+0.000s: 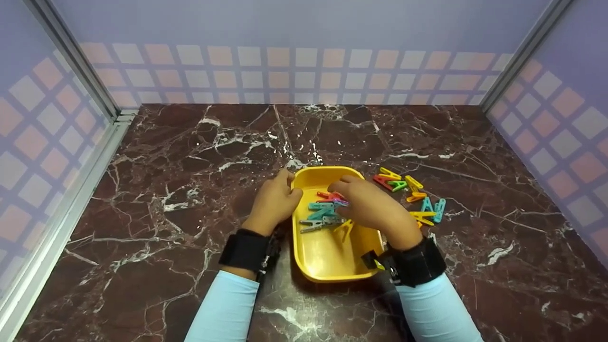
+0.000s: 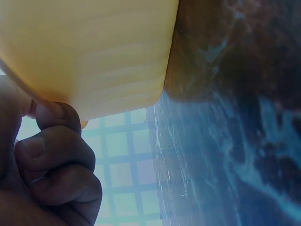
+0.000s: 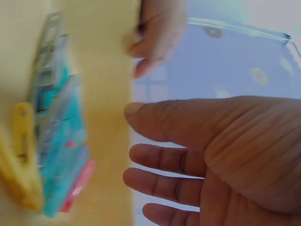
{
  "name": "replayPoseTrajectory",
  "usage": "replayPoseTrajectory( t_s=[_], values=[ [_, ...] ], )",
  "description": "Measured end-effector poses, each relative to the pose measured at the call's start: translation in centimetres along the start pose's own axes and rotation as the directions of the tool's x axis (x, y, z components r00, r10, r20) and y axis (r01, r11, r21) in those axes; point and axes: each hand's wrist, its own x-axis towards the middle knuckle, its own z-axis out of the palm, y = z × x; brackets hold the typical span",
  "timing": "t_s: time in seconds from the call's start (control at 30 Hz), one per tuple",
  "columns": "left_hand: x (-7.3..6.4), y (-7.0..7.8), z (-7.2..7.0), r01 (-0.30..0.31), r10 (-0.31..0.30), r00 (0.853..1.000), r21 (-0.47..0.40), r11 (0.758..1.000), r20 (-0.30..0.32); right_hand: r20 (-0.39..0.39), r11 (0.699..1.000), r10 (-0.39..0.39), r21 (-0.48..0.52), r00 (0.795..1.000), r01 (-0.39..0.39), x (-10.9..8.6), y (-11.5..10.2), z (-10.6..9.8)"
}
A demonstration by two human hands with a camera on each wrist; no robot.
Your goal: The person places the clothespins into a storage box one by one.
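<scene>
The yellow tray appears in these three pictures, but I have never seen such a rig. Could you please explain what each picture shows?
There is no robot here, only a person's two bare hands. The large picture comes from a camera on the head, looking forward and down. The other two come from cameras worn on the wrists, where you see black bands.

On the dark, veined tabletop stands the yellow tray, with several coloured clips inside. More clips lie on the tabletop, to the right of the tray.

The left hand grips the tray's edge. The right hand is over the tray; in its wrist picture, the fingers look straight and hold nothing.
</scene>
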Motion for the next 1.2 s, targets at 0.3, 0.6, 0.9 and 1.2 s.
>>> replayPoseTrajectory(
  t_s=[0.3, 0.6, 0.9, 1.2],
  values=[
    [0.0, 0.1, 0.0, 0.006, -0.006, 1.000, -0.017, 1.000, 0.000, -0.139, 0.998, 0.006, 0.061, 0.990, 0.002, -2.3, 1.5, -2.1],
    [0.1, 0.0, 0.0, 0.005, -0.005, 1.000, 0.003, 1.000, -0.004, -0.157, 0.976, 0.208, 0.092, 0.965, -0.195, -3.2, 6.6, -2.0],
    [0.1, 0.0, 0.1, 0.009, -0.009, 1.000, 0.011, 1.000, -0.003, -0.136, 0.945, 0.325, 0.073, 0.936, -0.317, -2.9, 10.1, -0.3],
    [0.0, 0.1, 0.0, 0.026, -0.026, 1.000, 0.002, 1.000, 0.008, -0.087, 0.934, 0.354, 0.092, 0.931, -0.346, -2.0, 11.5, 1.6]
  ],
)
